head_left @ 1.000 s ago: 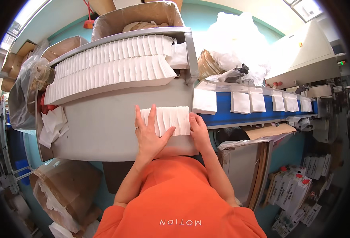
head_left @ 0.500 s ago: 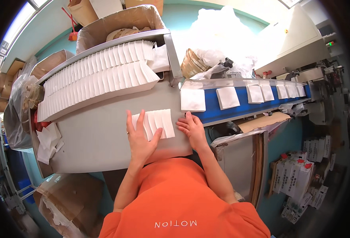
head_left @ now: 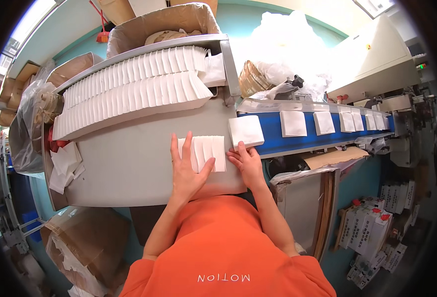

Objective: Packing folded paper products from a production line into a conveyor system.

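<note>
A short row of white folded napkin stacks (head_left: 209,151) stands on edge on the grey table. My left hand (head_left: 188,175) is against its left end, fingers spread along the far part and thumb across its near side. At the belt's left end, a squarish stack of white napkins (head_left: 246,130) sits slightly turned, partly over the table edge. My right hand (head_left: 249,167) has its thumb and curled fingertips at that stack's near left corner; how far the fingers reach beneath is hidden. More napkin stacks (head_left: 294,123) lie spaced along the blue conveyor belt (head_left: 273,143).
Two long rows of upright napkins (head_left: 129,101) fill the far side of the grey table (head_left: 129,173). Loose napkins (head_left: 65,168) lie at its left end. A metal rail (head_left: 231,69) stands at the back. Lined cartons (head_left: 164,22) stand behind; a framed panel (head_left: 302,198) is below the belt.
The nearest napkin stack has come left off the belt's end and turned, and my right hand now touches it. My left hand stays at the short row. The view has shifted slightly.
</note>
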A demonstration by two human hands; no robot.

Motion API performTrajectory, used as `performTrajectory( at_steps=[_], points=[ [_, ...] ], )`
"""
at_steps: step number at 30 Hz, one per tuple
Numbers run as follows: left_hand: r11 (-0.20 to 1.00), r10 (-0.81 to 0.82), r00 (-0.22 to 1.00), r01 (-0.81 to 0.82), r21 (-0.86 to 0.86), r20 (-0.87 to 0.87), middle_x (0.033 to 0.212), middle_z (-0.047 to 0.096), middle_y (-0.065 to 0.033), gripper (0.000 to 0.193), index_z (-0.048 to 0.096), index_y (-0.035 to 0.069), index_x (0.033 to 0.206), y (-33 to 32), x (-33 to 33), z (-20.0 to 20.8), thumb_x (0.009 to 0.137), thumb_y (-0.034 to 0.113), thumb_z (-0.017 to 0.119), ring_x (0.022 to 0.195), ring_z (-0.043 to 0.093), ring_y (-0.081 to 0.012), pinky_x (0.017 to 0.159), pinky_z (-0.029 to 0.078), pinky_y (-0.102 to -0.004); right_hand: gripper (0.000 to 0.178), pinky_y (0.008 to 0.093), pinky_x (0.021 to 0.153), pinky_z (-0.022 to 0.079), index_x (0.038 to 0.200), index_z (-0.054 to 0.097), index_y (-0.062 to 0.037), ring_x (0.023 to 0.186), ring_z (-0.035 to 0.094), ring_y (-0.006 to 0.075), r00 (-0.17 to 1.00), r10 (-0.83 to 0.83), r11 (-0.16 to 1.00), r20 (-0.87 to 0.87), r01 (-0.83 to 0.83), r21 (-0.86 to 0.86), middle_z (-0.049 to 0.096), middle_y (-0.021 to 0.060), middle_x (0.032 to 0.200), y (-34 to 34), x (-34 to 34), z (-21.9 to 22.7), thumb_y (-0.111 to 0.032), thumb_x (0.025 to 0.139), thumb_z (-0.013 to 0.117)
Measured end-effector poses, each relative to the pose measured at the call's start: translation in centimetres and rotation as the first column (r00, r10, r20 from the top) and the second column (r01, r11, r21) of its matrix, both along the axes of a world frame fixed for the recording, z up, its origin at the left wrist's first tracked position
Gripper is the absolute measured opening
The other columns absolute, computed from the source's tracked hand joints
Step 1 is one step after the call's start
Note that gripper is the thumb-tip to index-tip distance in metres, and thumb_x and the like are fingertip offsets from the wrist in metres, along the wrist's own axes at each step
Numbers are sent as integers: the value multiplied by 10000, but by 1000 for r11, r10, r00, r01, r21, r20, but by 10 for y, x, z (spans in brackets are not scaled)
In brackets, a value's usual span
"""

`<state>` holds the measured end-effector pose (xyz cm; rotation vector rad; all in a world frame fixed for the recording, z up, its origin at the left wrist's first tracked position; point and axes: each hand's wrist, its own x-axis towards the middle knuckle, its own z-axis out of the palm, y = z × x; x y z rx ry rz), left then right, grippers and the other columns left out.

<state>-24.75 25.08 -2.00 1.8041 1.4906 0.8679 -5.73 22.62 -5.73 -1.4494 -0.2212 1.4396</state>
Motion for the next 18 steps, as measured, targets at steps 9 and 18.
performTrajectory(
  at_steps=[9,18],
  points=[
    [1000,22,991,-23,-4,-130,1502,182,-301,935,256,95,1503,-7,7,4,764,297,793,1304,359,-489,1005,396,-543,423,277,798,504,1239,555,-25,915,613,134,945,251,968,-211,-244,62,637,32,1024,-1,-29,16,-325,949,631],
    [995,18,973,6,-102,230,1452,328,-286,911,231,16,1497,-2,5,3,801,260,767,1295,430,-409,1026,408,-457,422,273,777,539,1163,536,-13,913,642,163,992,-96,995,-85,97,11,634,98,1068,0,3,-1,-387,973,585]
  ],
)
